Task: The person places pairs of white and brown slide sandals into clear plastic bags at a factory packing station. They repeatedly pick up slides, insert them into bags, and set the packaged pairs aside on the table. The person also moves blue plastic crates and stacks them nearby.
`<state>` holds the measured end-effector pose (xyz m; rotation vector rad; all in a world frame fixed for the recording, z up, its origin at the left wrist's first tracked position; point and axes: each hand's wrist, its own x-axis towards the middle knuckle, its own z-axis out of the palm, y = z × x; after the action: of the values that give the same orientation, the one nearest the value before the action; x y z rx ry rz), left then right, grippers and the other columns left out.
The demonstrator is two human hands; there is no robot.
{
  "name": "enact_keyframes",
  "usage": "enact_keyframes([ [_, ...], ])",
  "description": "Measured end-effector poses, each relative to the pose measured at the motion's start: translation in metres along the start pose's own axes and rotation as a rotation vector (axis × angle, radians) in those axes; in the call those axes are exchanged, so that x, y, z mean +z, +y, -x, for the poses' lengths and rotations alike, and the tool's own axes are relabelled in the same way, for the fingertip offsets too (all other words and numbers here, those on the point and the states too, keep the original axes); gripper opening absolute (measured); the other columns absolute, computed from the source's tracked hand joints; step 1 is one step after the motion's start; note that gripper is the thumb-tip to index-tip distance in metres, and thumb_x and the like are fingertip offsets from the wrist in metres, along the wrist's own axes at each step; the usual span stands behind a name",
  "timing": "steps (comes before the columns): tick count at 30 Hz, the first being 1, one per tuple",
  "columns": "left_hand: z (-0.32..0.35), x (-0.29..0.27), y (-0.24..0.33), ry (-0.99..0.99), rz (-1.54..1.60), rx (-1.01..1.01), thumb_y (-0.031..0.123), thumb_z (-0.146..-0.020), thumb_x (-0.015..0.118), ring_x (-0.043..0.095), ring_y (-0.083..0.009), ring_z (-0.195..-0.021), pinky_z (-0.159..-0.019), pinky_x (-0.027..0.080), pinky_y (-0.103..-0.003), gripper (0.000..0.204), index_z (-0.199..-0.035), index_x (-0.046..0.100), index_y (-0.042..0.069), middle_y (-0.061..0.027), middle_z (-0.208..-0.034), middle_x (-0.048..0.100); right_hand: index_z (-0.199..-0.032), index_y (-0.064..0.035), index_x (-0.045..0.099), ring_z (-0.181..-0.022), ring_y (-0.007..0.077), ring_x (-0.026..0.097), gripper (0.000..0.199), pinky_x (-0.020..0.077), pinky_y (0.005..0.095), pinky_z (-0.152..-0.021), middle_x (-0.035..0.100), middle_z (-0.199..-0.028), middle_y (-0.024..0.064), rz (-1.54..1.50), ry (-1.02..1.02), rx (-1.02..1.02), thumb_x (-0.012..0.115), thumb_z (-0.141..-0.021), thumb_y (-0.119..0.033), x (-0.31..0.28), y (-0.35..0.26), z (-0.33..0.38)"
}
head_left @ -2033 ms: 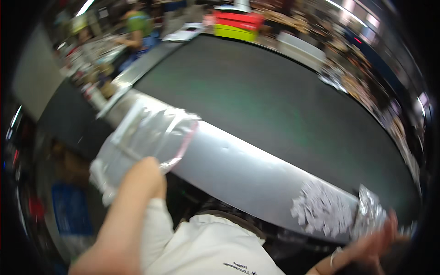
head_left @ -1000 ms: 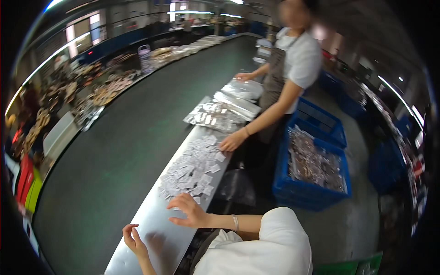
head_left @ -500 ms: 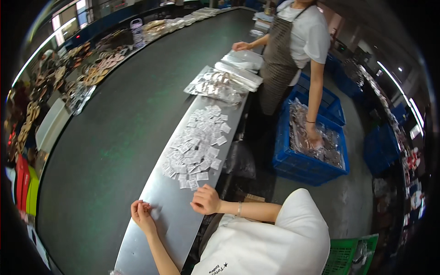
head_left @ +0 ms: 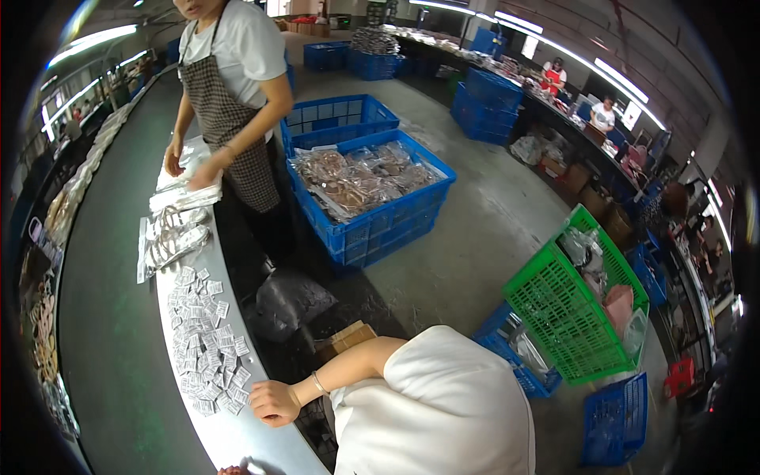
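Note:
My right hand (head_left: 275, 402) rests at the edge of a metal ledge (head_left: 229, 439), its fingers curled in and nothing visible in them. Right beside it, on the ledge, lies a loose spread of small white printed packets (head_left: 207, 348). Of my left hand (head_left: 231, 470) only a bit shows at the lower rim, over the same ledge; its fingers are mostly cut off. Beyond the packets sit clear plastic bags (head_left: 176, 239) with strappy footwear-like items inside.
A co-worker in a checked apron (head_left: 229, 111) stands farther along the ledge, hands over a stack of clear bags (head_left: 188, 188). A dark conveyor belt (head_left: 107, 317) runs on the left. To the right are a blue crate (head_left: 364, 237) of bagged goods and a tilted green crate (head_left: 574, 317).
My view has swung to the right, bringing more floor and crates in. My left hand has slid almost out of view. The co-worker's hand has left the blue crate for the bags.

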<state>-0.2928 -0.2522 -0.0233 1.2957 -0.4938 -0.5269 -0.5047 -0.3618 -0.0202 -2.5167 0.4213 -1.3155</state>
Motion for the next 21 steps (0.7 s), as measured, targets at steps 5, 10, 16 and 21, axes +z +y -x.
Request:
enact_keyframes([
  [5,0.003,0.002,0.002,-0.031,-0.022,-0.009,0.017,-0.09,0.052,0.047,-0.0085,-0.072,-0.058,0.044,-0.021,0.023,-0.107,0.053,0.003,-0.0035,-0.083,0.051,-0.055,-0.0093,0.044,-0.061,0.0246,0.048,0.016,0.0333,0.0363,-0.061,0.045,-0.058,0.0042,0.017,0.007,-0.013,0.059,-0.061,-0.012,0.004,-0.003,-0.001],
  [10,0.006,-0.001,0.004,-0.041,-0.031,-0.013,0.017,-0.09,0.052,0.047,-0.0084,-0.072,-0.057,0.044,-0.021,0.023,-0.107,0.053,0.003,-0.0034,-0.083,0.05,-0.056,-0.0096,0.043,-0.061,0.0245,0.047,0.016,0.0329,0.0361,-0.061,0.043,-0.058,0.0041,0.025,0.006,-0.017,0.058,-0.061,-0.012,0.003,-0.003,0.003],
  [16,0.007,-0.017,0.009,0.008,-0.044,-0.003,0.017,-0.089,0.052,0.047,-0.0083,-0.072,-0.057,0.043,-0.021,0.023,-0.108,0.053,0.003,-0.0032,-0.082,0.05,-0.058,-0.0093,0.044,-0.063,0.024,0.047,0.016,0.034,0.0357,-0.061,0.044,-0.061,0.0042,0.027,-0.031,-0.038,0.058,-0.064,-0.014,0.002,-0.002,0.001],
  [21,0.003,-0.004,0.016,0.049,-0.018,-0.078,0.013,-0.086,0.051,0.045,-0.0089,-0.07,-0.063,0.042,-0.023,0.016,-0.099,0.051,0.004,0.0006,-0.079,0.046,-0.059,-0.0112,0.046,-0.066,0.024,0.049,0.014,0.038,0.0371,-0.061,0.048,-0.065,0.0041,0.047,-0.104,0.009,0.059,-0.063,-0.016,-0.005,0.006,-0.006],
])
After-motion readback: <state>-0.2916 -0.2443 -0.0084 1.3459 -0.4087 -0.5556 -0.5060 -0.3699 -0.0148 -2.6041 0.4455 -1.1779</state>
